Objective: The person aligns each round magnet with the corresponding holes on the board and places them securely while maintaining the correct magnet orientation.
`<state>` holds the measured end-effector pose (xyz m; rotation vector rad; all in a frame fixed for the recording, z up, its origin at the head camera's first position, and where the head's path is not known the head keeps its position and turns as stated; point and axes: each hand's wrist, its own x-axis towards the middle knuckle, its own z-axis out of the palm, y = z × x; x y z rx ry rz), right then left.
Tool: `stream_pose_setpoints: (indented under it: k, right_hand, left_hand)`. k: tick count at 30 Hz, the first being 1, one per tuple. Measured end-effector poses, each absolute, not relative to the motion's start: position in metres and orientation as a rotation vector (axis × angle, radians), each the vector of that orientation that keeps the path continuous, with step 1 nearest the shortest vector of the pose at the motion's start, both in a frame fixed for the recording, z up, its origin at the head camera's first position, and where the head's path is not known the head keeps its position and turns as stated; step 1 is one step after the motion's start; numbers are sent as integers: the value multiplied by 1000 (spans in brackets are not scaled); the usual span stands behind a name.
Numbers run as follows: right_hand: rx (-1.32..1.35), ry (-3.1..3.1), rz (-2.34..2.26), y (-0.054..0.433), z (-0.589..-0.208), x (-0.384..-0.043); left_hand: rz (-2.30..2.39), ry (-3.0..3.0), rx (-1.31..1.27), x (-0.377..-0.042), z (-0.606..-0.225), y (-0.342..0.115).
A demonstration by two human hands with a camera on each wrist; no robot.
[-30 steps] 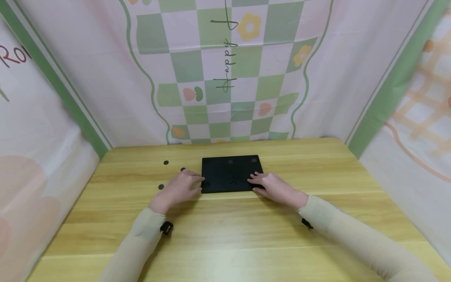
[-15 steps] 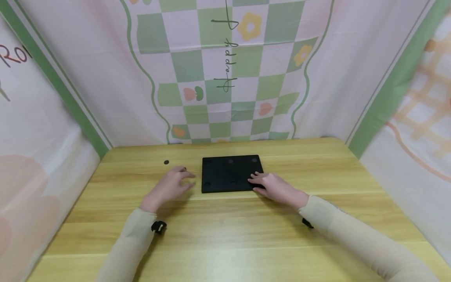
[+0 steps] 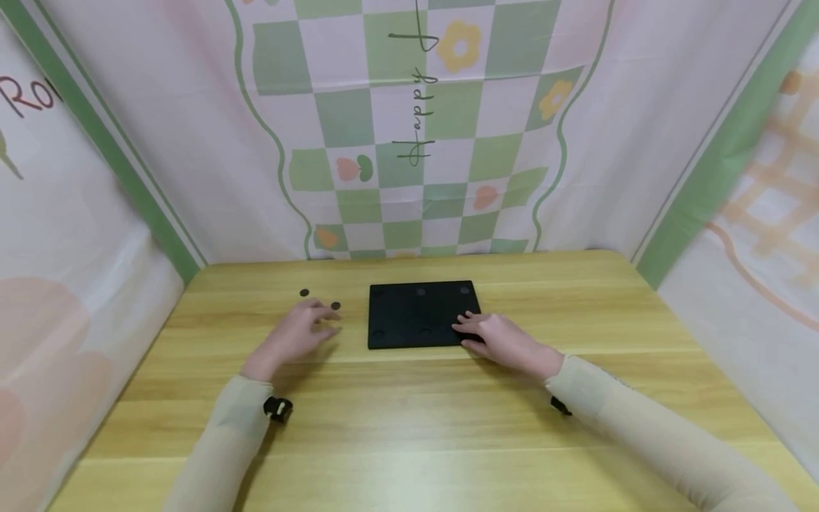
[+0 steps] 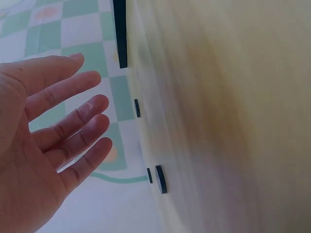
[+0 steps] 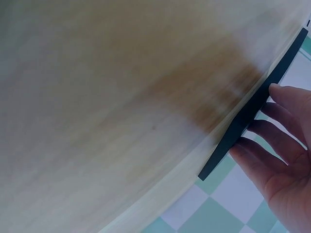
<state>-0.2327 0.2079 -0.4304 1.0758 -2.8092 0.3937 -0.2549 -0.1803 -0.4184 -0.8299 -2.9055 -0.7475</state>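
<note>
Left hand (image 3: 296, 333) has drifted further left, empty, fingers loose. On the yellow wood-grain counter (image 3: 409, 419), a flat black rectangular board (image 3: 416, 311) sits centre-far, right hand (image 3: 507, 344) gripping its right end. Three small round black discs (image 4: 161, 179) lie loose leftward, so probably only partway done.

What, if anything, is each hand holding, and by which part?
Left hand: nothing. Right hand: no clear grip; it touches the black board around its near right corner.

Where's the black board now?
In the head view, the black board lies toward the back of the table, right of the small dark discs, with the right hand touching its near right corner.
</note>
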Motion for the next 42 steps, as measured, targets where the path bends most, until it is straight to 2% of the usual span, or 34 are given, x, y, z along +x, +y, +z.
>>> stream_pose_setpoints:
  k: [21, 42]
  right_hand:
    - [1091, -2792, 357, 207, -434, -236]
    - [1086, -2788, 375, 209, -434, -237]
  left_hand:
    - [-948, -2922, -650, -264, -420, -210]
    - [-1014, -2969, -611, -271, -424, -237]
